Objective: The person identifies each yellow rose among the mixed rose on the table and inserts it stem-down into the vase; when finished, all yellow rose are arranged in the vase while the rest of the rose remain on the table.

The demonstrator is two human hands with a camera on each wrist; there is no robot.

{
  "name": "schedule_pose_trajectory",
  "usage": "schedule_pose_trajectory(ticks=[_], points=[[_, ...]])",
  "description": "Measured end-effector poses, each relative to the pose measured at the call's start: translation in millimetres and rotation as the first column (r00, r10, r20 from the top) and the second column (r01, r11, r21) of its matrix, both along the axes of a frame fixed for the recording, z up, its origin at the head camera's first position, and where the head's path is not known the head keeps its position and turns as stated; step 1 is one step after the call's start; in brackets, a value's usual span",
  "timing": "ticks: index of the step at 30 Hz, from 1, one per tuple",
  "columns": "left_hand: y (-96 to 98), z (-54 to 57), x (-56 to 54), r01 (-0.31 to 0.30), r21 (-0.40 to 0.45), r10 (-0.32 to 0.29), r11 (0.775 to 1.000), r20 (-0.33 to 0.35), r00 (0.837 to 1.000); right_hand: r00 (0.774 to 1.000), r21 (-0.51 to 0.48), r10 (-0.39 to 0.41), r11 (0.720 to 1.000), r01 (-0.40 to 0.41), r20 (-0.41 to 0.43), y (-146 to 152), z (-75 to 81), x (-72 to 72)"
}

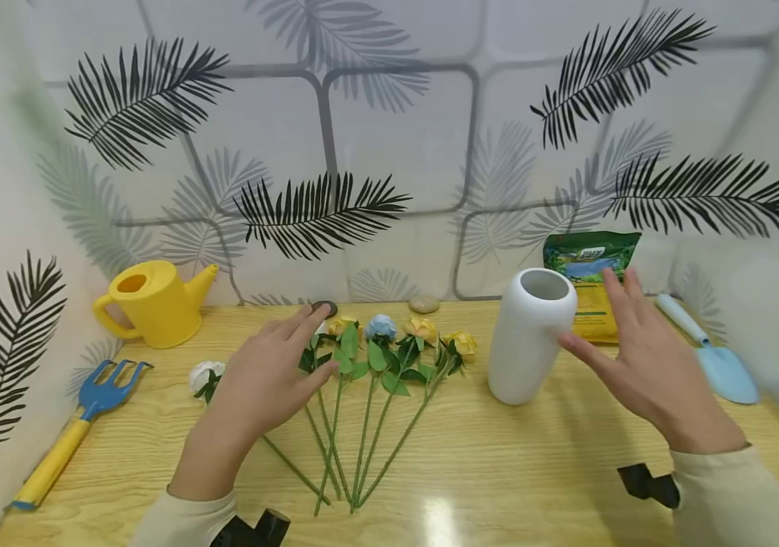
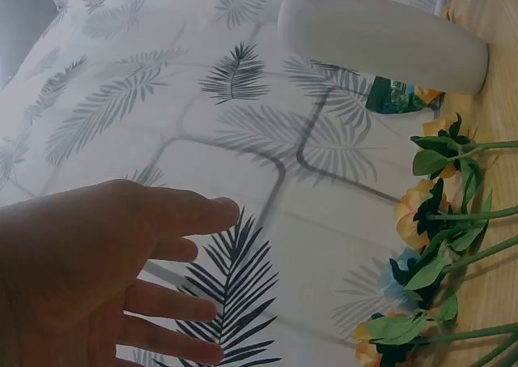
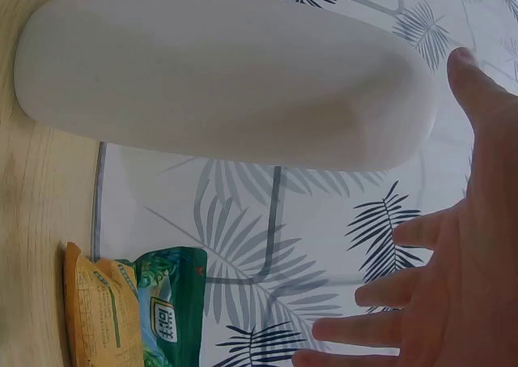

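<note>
A tall white vase [image 1: 524, 346] stands upright on the wooden table, right of the middle. My right hand [image 1: 656, 368] is raised beside it, fingers spread and holding nothing, the thumb close to the vase's upper side. My left hand [image 1: 269, 380] hovers with loosely extended fingers over the left part of a row of artificial roses. Among them are a blue rose [image 1: 381, 327] and a yellow rose [image 1: 460, 344], their green stems pointing toward me. A white rose [image 1: 206, 376] shows left of my left hand, which hides part of its stem.
A yellow watering can [image 1: 159, 304] and a blue hand fork [image 1: 98, 399] with a yellow handle are at the left. Behind the vase stands a green and yellow bag [image 1: 590, 311]; a light blue trowel [image 1: 727, 372] lies at the right. Stones, one a tan pebble [image 1: 424, 305], lie by the patterned backdrop.
</note>
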State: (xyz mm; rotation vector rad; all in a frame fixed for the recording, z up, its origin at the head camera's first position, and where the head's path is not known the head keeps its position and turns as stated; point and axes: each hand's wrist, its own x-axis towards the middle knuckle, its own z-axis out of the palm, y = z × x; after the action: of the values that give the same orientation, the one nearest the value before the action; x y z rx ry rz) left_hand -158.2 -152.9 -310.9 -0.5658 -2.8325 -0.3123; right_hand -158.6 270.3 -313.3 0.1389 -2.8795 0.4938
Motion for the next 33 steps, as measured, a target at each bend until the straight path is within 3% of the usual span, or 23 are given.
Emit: schedule_pose_trajectory(ticks=[6,9,13,16,18,24,33], points=[[29.7,-16.4,-3.7,0.091,0.026,-0.091,0.996,0.014,0.996,1.000,-0.059,-0.004,0.998,0.003,-0.026,-2.0,1.1,-0.4],[53.2,-29.3,-5.8,0.139,0.048,-0.143,0.989,0.081,0.986,0.998,-0.133,0.003,0.991,-0.011,-0.062,-3.4,-0.7,0.0],[82.9,-46.3,-6.0,0.189,0.043,-0.194,0.981,0.224,0.955,0.992,-0.269,0.049,0.960,-0.078,-0.116,-6.2,-4.2,0.6],[97.3,-56.0,-4.0,0.187,0.009,-0.182,0.982,0.295,0.938,0.986,-0.331,0.082,0.935,-0.127,-0.147,-9.0,-5.3,-0.4],[103.3,-61.6,-2.6,0.170,0.001,-0.162,0.985,0.311,0.937,0.983,-0.349,0.094,0.926,-0.144,-0.155,-11.0,-5.4,-1.6],[115.1,-74.2,-1.2,0.158,0.013,-0.156,0.987,0.253,0.955,0.977,-0.372,0.114,0.912,-0.175,-0.182,-16.3,-10.0,-5.1],[125.8,-86.1,-5.7,0.190,-0.065,-0.181,0.980,0.128,0.975,0.958,-0.357,0.131,0.908,-0.219,-0.254,-19.0,-21.3,-9.8]])
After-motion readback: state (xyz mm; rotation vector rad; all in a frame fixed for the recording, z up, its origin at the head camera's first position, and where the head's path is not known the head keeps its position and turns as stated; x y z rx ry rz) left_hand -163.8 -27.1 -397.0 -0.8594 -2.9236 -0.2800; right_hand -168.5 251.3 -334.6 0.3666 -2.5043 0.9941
